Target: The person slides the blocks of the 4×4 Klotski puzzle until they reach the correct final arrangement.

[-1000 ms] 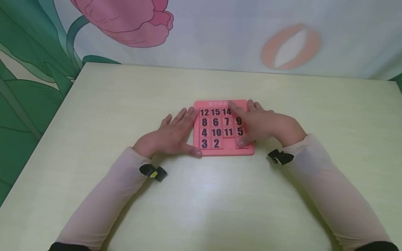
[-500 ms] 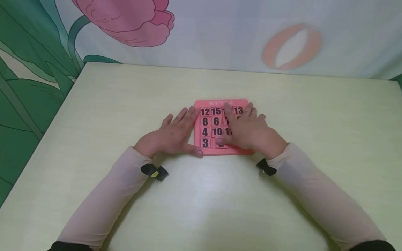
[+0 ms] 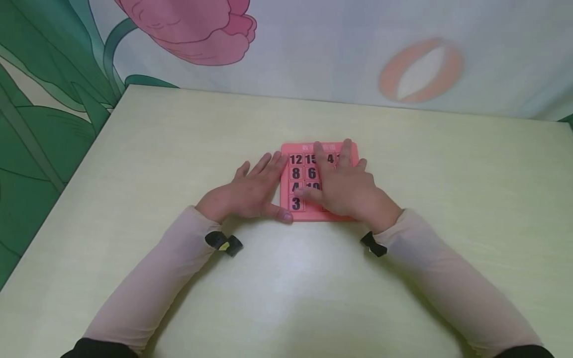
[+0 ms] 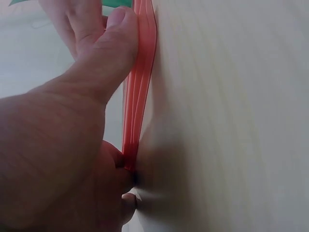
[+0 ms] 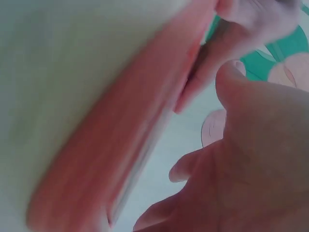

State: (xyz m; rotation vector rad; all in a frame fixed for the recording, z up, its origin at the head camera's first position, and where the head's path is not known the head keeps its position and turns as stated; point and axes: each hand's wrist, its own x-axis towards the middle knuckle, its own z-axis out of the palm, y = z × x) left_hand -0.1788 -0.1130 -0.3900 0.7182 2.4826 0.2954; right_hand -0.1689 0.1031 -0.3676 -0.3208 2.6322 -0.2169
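A pink number slide puzzle [image 3: 309, 216] lies flat on the table, its square tiles printed with dark numbers. Along its left edge rests my left hand [image 3: 250, 194], fingers straight at the upper left side and thumb at the near left corner. In the left wrist view that thumb [image 4: 118, 36] lies against the puzzle's layered side [image 4: 142, 72]. My right hand [image 3: 349, 191] is spread over the right part, its thumb over the left columns. Tiles 12, 8 and 3 show at the left; many others are hidden under the right hand. The right wrist view shows the right thumb [image 5: 231, 84] above the puzzle.
The pale table [image 3: 188, 129] extends around the puzzle. Behind it hangs a backdrop [image 3: 313, 49] with a pink flower and green leaves. Each sleeved wrist carries a small black device, one at the left [image 3: 224, 242] and one at the right [image 3: 373, 244].
My right hand has slid left across the puzzle, from its right edge to over the middle columns, and now hides more tiles. The left hand has kept its place at the left edge.
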